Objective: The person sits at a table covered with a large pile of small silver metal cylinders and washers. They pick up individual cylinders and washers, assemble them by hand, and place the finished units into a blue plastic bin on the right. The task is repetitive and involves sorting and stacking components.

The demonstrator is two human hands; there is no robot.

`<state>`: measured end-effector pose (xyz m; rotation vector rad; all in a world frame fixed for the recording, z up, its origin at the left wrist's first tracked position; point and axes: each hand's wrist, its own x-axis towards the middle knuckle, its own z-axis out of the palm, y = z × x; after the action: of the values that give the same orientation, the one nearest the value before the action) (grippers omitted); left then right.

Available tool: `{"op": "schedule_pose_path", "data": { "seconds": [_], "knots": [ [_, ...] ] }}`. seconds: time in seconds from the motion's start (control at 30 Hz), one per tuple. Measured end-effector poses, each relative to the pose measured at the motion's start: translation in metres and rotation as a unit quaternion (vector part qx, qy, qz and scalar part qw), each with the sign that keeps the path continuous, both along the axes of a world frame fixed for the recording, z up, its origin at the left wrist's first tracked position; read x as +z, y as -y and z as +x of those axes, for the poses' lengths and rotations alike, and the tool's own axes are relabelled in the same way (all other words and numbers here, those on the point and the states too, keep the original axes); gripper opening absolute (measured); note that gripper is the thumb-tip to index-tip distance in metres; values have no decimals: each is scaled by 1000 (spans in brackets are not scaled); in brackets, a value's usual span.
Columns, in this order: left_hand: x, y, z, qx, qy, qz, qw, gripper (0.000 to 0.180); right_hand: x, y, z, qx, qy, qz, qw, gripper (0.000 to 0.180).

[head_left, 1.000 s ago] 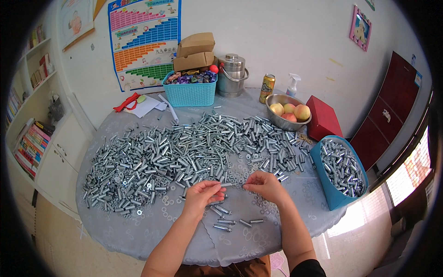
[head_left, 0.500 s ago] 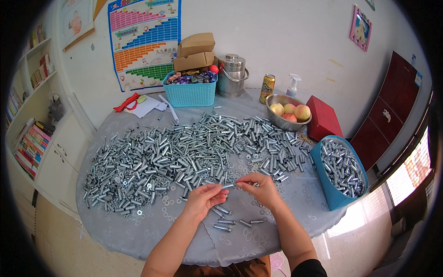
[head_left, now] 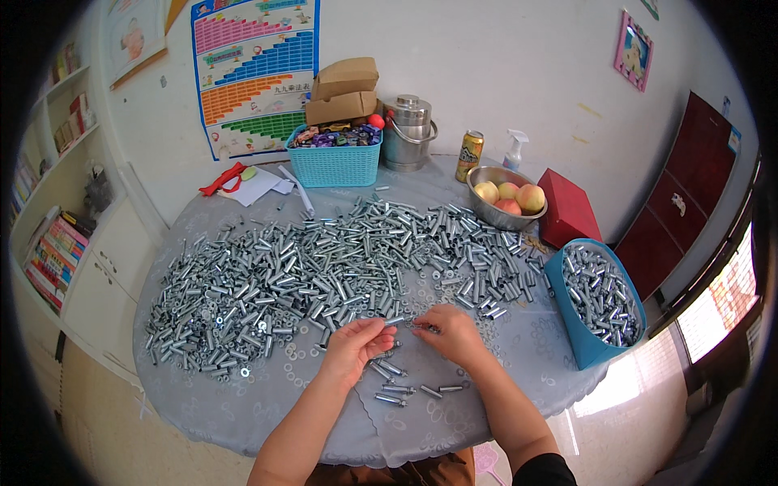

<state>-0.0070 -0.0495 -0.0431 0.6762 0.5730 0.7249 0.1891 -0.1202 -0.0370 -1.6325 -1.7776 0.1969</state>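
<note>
Steel bolt (head_left: 395,321) sits pinched btwn left hand (head_left: 356,344) & right hand (head_left: 450,332), both closed on it just above table's (head_left: 243,405) near edge w/ big bolt pile (head_left: 324,267) beyond, prob. for easy reach.

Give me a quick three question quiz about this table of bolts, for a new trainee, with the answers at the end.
1. True or false: the blue bin at the table's right edge holds apples.
2. Multiple choice: the left hand and right hand meet over A) the teal basket, B) a small bolt at the near edge of the bolt pile, C) the red box.
3. Fill in: the apples sit in a metal ____.

Key: 1 false, it holds bolts; 2 B; 3 bowl.
</note>
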Motion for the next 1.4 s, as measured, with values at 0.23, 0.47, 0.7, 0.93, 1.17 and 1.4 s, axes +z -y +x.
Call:
{"op": "schedule_pose_path", "data": {
  "seconds": [0.23, 0.47, 0.7, 0.93, 1.17, 1.4],
  "knots": [
    [1, 1, 1, -4, -9, 3, 1000, 18, -15, -5, -2, -15, 79, 34, 996, 13],
    [-1, 1, 1, -2, -16, 0, 1000, 16, -4, -4, -9, -57, -177, 9, 983, 14],
    [-5, -1, 0, 1, -4, -14, 1000, 16, 1, -2, -13, -8, -362, -7, 932, 13],
    [-3, 1, 0, -9, -4, -16, 1000, 16, 7, 1, -16, 18, -341, -1, 940, 17],
    [-2, 0, -1, 2, -7, -7, 1000, 17, 6, 1, 13, -119, -151, -12, 981, 14],
    [-2, 1, 1, -8, -4, -7, 1000, 17, -14, -6, -4, -78, 75, 55, 993, 18]
  ]
}}
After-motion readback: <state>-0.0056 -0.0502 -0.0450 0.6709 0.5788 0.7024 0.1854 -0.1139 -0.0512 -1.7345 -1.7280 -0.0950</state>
